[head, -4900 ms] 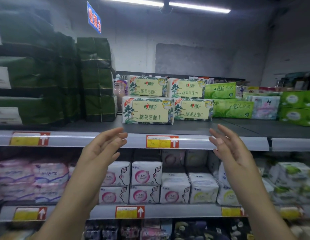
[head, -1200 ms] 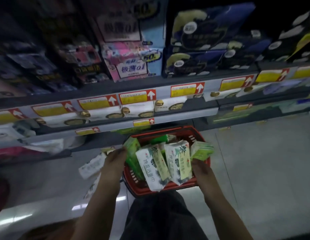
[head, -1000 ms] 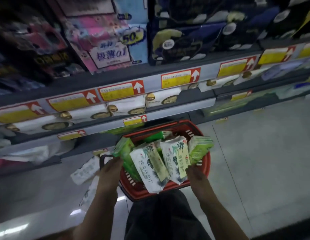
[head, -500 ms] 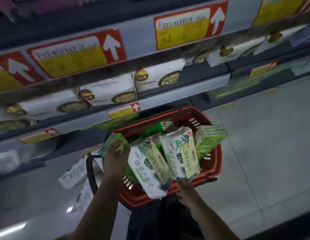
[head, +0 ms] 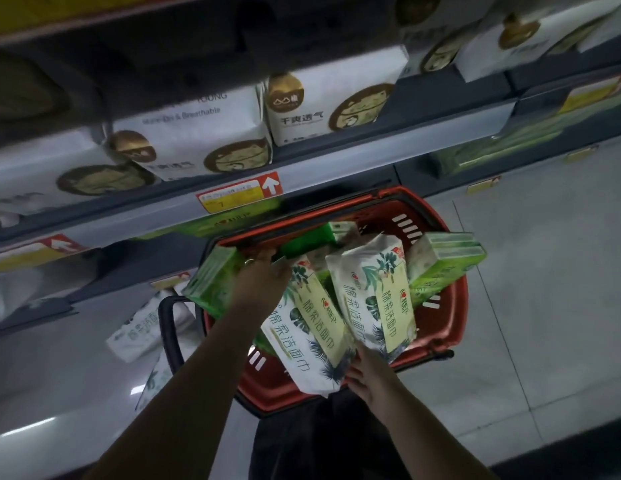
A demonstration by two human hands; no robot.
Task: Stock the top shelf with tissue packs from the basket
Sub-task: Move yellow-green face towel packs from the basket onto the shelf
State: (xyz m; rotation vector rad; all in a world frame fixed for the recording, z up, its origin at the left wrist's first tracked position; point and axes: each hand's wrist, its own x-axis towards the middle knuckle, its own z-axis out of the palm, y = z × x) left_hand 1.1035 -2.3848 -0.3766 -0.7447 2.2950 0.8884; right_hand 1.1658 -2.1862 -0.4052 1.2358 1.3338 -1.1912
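Two white packs (head: 371, 296) stand on end in the basket (head: 453, 306), long axes tilted, tops toward the shelf (head: 337, 161). The left hand (head: 259, 282) grips the left pack (head: 309, 337) at its top; the right hand (head: 366, 375) clasps its bottom end.

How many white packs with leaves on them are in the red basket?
2. The left pack is nearest the camera; the right pack stands just beside it on the right. Others may be buried underneath.

dim and murky here; pale glare streaks the floor (head: 28, 427) left of my basket (head: 458, 306), shelves (head: 337, 157) above it smeared and bowed.
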